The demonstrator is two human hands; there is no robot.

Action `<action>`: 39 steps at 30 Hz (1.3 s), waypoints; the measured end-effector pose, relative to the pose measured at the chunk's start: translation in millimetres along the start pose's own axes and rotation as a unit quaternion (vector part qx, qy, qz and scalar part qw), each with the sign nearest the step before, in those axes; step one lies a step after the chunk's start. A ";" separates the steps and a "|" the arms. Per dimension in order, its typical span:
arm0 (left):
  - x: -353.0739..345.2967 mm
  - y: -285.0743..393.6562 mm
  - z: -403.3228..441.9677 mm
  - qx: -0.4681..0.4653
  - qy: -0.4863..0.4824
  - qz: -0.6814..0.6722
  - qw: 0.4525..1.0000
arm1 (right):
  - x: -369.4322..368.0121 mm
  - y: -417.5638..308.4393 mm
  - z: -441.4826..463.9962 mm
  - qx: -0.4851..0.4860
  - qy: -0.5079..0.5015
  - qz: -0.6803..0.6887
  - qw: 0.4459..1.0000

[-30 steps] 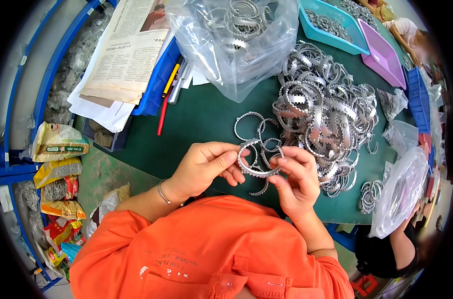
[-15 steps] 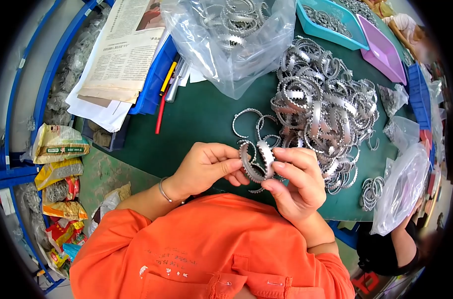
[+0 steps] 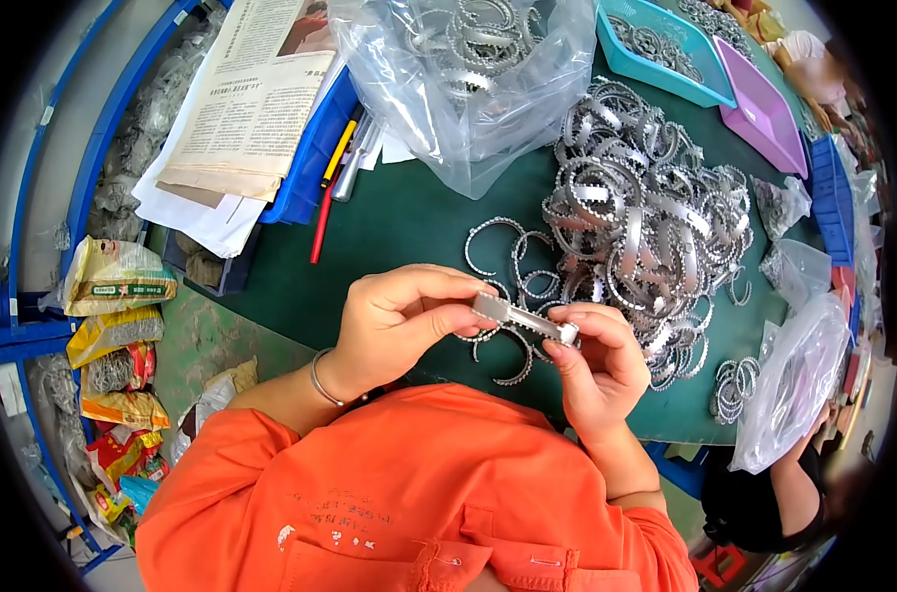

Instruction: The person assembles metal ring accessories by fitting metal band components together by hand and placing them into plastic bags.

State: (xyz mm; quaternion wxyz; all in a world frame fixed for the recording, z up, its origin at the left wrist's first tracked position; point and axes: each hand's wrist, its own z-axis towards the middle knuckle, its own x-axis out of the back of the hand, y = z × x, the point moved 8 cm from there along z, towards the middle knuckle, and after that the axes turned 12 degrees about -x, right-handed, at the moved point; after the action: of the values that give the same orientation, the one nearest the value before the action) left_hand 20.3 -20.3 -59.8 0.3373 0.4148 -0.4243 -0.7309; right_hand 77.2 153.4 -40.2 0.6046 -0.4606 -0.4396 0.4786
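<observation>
My left hand [image 3: 394, 321] pinches one end of a shiny toothed metal ring [image 3: 529, 320], thumb below and fingers above. At its other end, my right hand [image 3: 603, 370] grips the same ring between thumb and fingers. The ring is turned nearly edge-on and looks like a flat bar from here. Just beyond my hands, several loose toothed rings [image 3: 495, 220] with gaps in them lie on the green tabletop [image 3: 409, 222]. A big tangled pile of similar rings [image 3: 631, 237] rises to the right of them.
A clear plastic bag [image 3: 458, 163] of rings stands at the back. Right of it are a turquoise tray [image 3: 665, 84] and a purple tray [image 3: 764, 113]. Newspapers [image 3: 236, 118] lie over a blue bin [image 3: 310, 178], beside pens [image 3: 322, 222]. Another person's arm [image 3: 795, 483] shows at right.
The ring in my hands has turned from upright and face-visible to nearly edge-on. My right hand has shifted slightly right and lower, and the view has moved a little.
</observation>
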 end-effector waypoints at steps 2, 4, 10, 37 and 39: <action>-2.9 3.4 2.3 -0.020 -0.007 -0.003 1.000 | -0.1 8.2 -1.9 -0.046 -0.001 0.059 0.997; -5.4 8.0 4.5 -0.040 -0.015 -0.008 0.999 | -0.4 21.7 -3.5 -0.106 -0.022 0.136 0.985; -22.3 21.4 8.0 -0.081 -0.098 0.091 0.988 | -6.4 29.6 -3.2 -0.166 -0.044 0.239 0.956; -7.4 -48.4 52.3 -0.133 -0.212 0.604 0.757 | -0.5 -3.1 -8.2 0.045 -0.006 -0.142 0.989; 2.1 -43.5 49.9 -0.133 -0.192 0.611 0.757 | -3.9 -5.3 -7.2 0.053 -0.020 -0.170 0.984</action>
State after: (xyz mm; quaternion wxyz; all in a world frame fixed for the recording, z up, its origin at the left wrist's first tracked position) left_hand -31.3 12.8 -84.9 0.6751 -0.1308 -0.5420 -0.4832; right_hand 84.6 147.9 -36.7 0.6918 -0.3370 -0.4974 0.4006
